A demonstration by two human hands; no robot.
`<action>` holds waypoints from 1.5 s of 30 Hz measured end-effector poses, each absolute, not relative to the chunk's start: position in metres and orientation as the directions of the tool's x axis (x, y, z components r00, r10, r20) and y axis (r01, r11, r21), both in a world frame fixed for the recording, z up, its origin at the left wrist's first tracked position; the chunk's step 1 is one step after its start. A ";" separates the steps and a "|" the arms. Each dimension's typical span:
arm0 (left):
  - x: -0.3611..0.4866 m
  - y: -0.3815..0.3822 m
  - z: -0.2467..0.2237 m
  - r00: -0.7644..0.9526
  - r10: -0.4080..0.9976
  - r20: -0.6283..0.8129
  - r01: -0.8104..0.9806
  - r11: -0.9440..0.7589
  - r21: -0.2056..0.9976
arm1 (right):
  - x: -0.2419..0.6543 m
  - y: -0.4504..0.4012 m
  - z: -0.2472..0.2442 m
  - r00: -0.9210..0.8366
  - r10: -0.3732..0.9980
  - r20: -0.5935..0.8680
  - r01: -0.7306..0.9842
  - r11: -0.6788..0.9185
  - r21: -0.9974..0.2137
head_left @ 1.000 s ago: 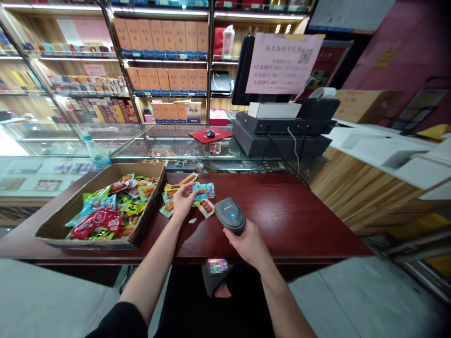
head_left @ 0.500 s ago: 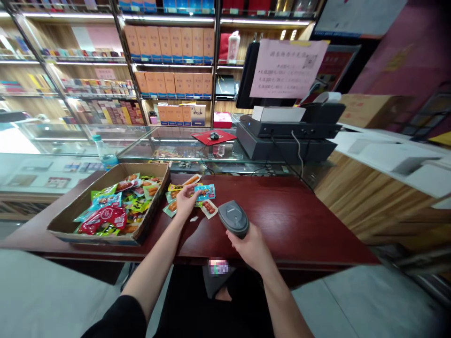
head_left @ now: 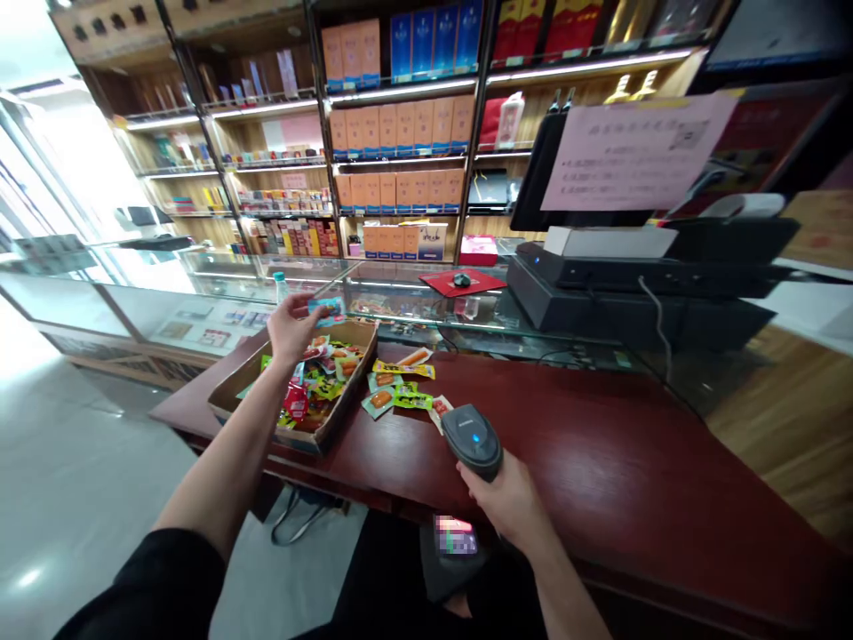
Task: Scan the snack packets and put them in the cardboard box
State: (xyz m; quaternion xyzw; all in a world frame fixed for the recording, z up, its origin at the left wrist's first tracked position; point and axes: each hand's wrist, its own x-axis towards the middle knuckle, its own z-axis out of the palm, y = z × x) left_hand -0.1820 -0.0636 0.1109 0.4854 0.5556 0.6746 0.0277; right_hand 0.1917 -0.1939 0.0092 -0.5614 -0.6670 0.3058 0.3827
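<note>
Now a blue packet (head_left: 334,308) is pinched in the left hand (head_left: 290,331) above the box (head_left: 342,398), left of centre; the scanner (head_left: 472,436) is gripped low centre by the right hand (head_left: 512,500). Apparently, light finger control is called for.

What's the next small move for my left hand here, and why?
Probably lower the left hand slightly and ease the blue packet into the cardboard box: the fingers pinch the packet near what looks like the box's far edge, and other wrapped snacks already lie inside.
</note>
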 end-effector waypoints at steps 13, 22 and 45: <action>-0.097 -0.064 0.048 -0.256 0.800 0.543 0.435 -0.406 0.804 | 0.203 -0.200 0.009 -0.030 0.980 0.194 0.532 0.180 -0.827; -0.010 -0.041 -0.011 0.263 0.850 0.456 0.662 -0.503 0.555 | 0.225 -0.204 -0.001 0.054 0.981 0.187 0.534 0.129 -0.835; 0.041 -0.096 -0.024 0.163 0.932 0.323 0.668 -0.345 0.659 | 0.235 -0.203 0.000 0.117 0.976 0.182 0.545 0.090 -0.833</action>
